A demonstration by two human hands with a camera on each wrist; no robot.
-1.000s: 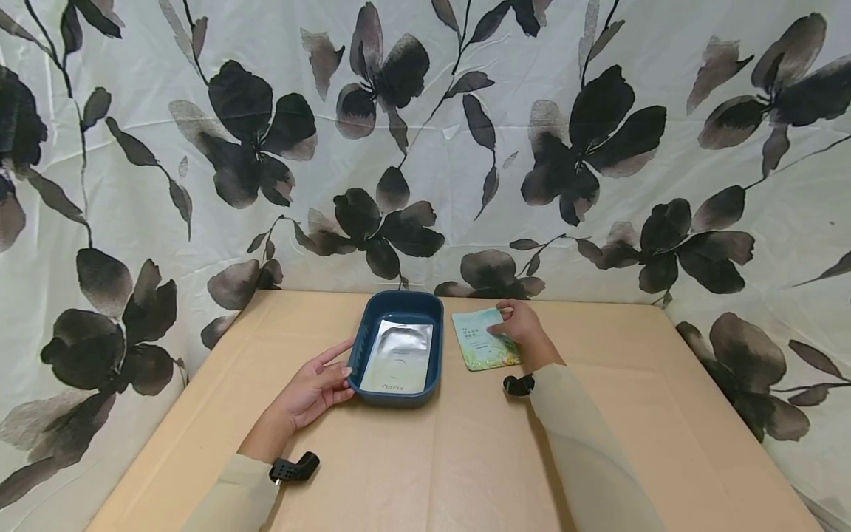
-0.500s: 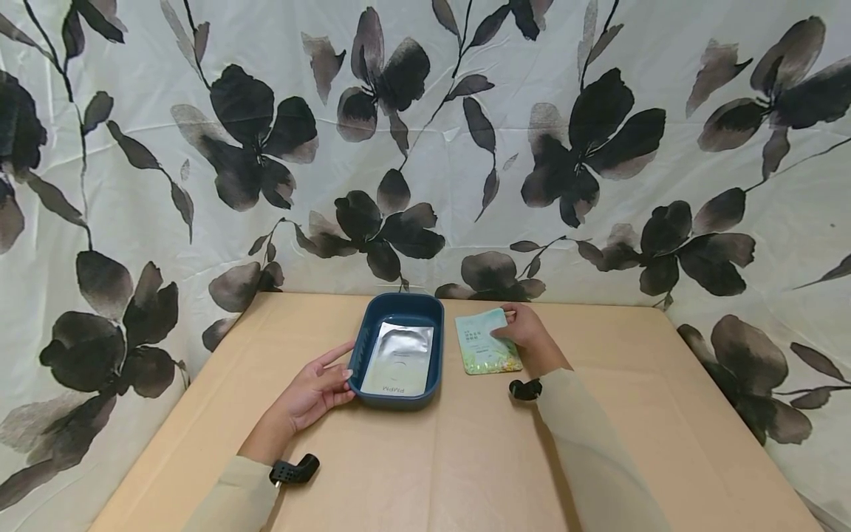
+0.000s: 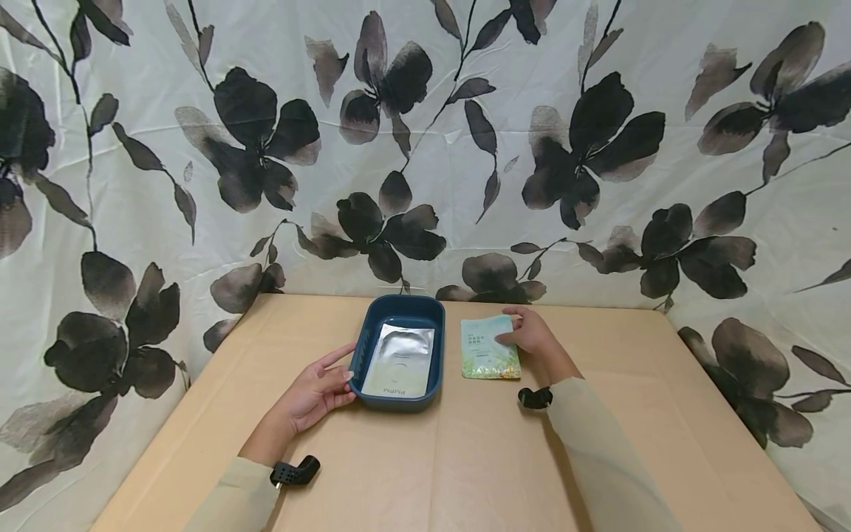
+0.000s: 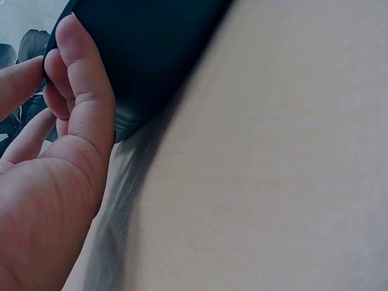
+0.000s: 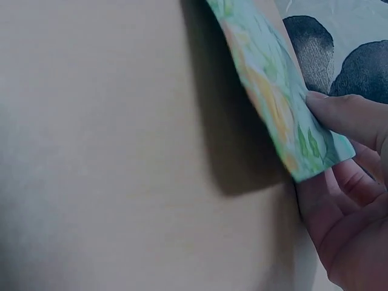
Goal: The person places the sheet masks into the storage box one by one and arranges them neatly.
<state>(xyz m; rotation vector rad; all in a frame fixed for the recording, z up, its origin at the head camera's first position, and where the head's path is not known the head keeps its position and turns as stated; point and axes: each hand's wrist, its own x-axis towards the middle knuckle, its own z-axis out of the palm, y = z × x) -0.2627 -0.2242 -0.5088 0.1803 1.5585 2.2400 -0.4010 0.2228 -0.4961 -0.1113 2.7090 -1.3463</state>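
Note:
A dark blue rectangular bin (image 3: 399,404) stands near the table's far edge. Inside it lies a flat silver packet (image 3: 400,363) with upside-down lettering. My left hand (image 3: 314,390) holds the bin at its left side, thumb at the near corner; the left wrist view shows the thumb against the bin's dark wall (image 4: 145,54). Just right of the bin, my right hand (image 3: 533,334) pinches a flat light green packet (image 3: 488,355) with flowers printed along the bottom. In the right wrist view, thumb and fingers grip the packet's edge (image 5: 273,91), which is raised off the table and casts a shadow.
The light wooden table (image 3: 425,473) reaches back to a white cloth (image 3: 465,185) with dark printed flowers, hanging behind and at both sides. Black wrist devices sit on the left wrist (image 3: 295,471) and the right wrist (image 3: 535,398).
My right hand has drawn the green packet slightly right and nearer to me, and the packet has straightened. The left hand and the bin have stayed put.

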